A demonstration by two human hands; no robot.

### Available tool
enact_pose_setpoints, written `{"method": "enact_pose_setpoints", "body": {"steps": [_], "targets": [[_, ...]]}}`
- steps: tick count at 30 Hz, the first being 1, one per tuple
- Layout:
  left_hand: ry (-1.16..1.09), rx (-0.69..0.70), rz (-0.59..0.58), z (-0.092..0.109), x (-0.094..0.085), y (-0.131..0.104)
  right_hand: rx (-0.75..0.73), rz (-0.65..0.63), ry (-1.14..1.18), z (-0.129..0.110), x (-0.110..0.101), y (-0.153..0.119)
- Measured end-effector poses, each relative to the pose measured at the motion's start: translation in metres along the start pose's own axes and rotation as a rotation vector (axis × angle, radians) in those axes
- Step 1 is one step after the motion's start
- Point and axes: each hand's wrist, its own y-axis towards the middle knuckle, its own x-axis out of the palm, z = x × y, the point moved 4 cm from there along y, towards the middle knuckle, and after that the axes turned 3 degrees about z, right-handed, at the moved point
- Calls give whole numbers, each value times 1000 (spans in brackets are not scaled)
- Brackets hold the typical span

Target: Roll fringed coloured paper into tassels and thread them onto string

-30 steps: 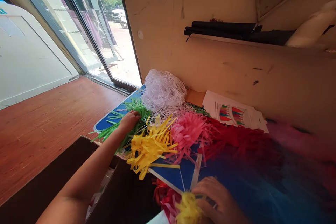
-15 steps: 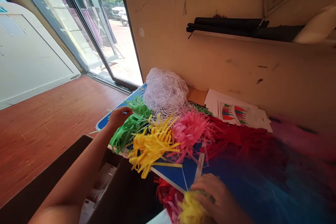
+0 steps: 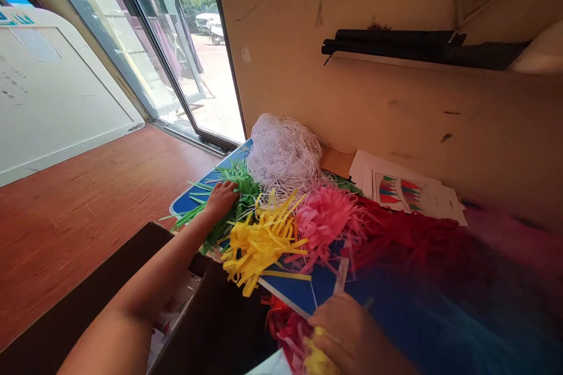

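Observation:
My left hand [image 3: 222, 198] rests in the pile of green paper strips [image 3: 244, 176], its fingers curled over some of them; the fingertips are partly hidden. Close to the lower edge, my right hand [image 3: 341, 331] is closed around a bunch of yellow paper strips [image 3: 319, 354]. Red and pink strips [image 3: 288, 328] hang beside that bunch, below the table edge. Between my hands lie a heap of yellow strips [image 3: 261, 243] and a heap of pink strips [image 3: 328, 217]. Behind them sits a large tangle of white strips [image 3: 284, 149].
Dark red strips [image 3: 404, 231] and printed sheets [image 3: 407, 187] lie along the wall side of the blue table [image 3: 285, 290]. A brown open box [image 3: 145, 258] stands below at the left. Black rolls [image 3: 391, 39] rest on a wall shelf. A glass door [image 3: 176, 53] is at the far left.
My left hand has moved right, down into the green strips, and some of these now stick out left of my wrist. My right hand has shifted slightly left and covers more of the yellow bunch.

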Motion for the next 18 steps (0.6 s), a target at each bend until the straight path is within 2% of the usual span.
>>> {"method": "enact_pose_setpoints", "body": {"steps": [4, 7, 13, 18], "targets": [[27, 121, -57, -6, -3, 8, 78, -36, -16, 6, -2, -5], [34, 161, -76, -15, -8, 11, 102, -26, 12, 11, -1, -6], [20, 89, -11, -25, -25, 7, 40, 1, 31, 16, 3, -2], [-21, 35, 3, -32, -56, 9, 39, -17, 2, 16, 1, 0]]}}
